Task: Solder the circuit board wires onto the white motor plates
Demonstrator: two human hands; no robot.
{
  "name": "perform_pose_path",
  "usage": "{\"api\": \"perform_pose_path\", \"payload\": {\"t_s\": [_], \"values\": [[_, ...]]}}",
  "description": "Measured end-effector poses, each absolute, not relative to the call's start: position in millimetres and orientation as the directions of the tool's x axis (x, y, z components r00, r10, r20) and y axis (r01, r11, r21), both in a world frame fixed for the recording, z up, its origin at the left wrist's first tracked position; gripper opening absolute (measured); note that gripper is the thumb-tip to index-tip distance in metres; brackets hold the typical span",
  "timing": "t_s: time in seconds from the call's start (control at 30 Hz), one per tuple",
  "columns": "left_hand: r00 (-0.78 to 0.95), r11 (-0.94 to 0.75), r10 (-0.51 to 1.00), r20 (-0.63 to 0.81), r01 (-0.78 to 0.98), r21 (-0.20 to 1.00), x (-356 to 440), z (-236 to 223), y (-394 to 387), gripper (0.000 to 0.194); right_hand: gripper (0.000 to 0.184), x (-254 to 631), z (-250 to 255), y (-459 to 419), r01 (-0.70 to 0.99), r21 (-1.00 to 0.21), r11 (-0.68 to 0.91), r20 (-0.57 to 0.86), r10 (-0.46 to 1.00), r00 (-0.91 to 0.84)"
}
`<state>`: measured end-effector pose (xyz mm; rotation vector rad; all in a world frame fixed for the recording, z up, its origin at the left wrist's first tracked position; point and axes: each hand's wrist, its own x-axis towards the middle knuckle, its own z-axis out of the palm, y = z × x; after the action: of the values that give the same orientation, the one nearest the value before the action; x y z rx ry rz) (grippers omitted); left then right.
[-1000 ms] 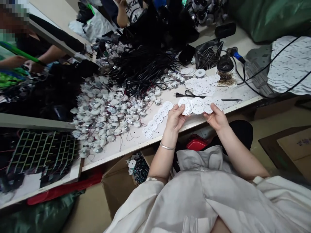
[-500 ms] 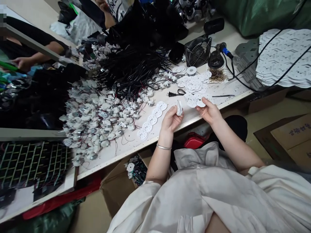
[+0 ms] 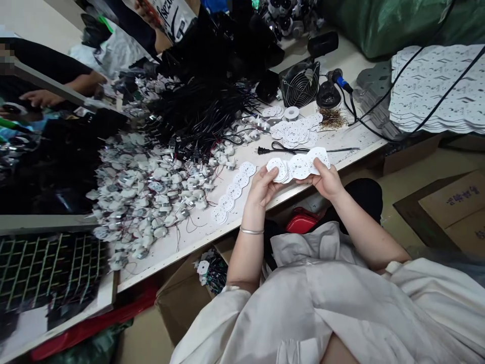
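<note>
Both my hands hold white round circuit boards over the table's front edge. My left hand point(image 3: 261, 188), with a silver bangle on the wrist, pinches a small stack of separated round boards point(image 3: 278, 169). My right hand point(image 3: 325, 179) grips a short strip of joined round boards point(image 3: 306, 163) that touches the stack. A longer strip of joined boards point(image 3: 233, 192) lies flat on the table just left of my left hand. More loose round boards point(image 3: 295, 132) lie in a pile behind my hands.
A heap of small white wired parts point(image 3: 151, 182) and black cables point(image 3: 204, 111) cover the left of the table point(image 3: 197, 232). A small fan point(image 3: 300, 88), solder spool point(image 3: 291, 113), soldering iron point(image 3: 339, 81) and board sheets point(image 3: 435, 91) stand right. Another person's arm point(image 3: 56, 86) works far left.
Half a second ago my hands were apart, the left with its stack, the right on the strip at the table. Now they have come together again, strip against stack.
</note>
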<state>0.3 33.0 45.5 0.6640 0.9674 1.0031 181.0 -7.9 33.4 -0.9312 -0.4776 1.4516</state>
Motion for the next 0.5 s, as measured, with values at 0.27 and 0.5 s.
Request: {"api": "perform_pose_path", "payload": {"t_s": [0.27, 0.5], "values": [[0.27, 0.372, 0.923, -0.276, -0.435, 0.82, 4, 54, 34, 0.046, 0.044, 174, 26, -4, -0.704, -0.665, -0.249, -0.344, 0.939, -0.007], [0.047, 0.248, 0.968, -0.247, -0.325, 0.912, 4, 43, 31, 0.041, 0.033, 171, 29, -8, -0.163, -0.985, 0.054, -0.026, 0.891, 0.454]]}}
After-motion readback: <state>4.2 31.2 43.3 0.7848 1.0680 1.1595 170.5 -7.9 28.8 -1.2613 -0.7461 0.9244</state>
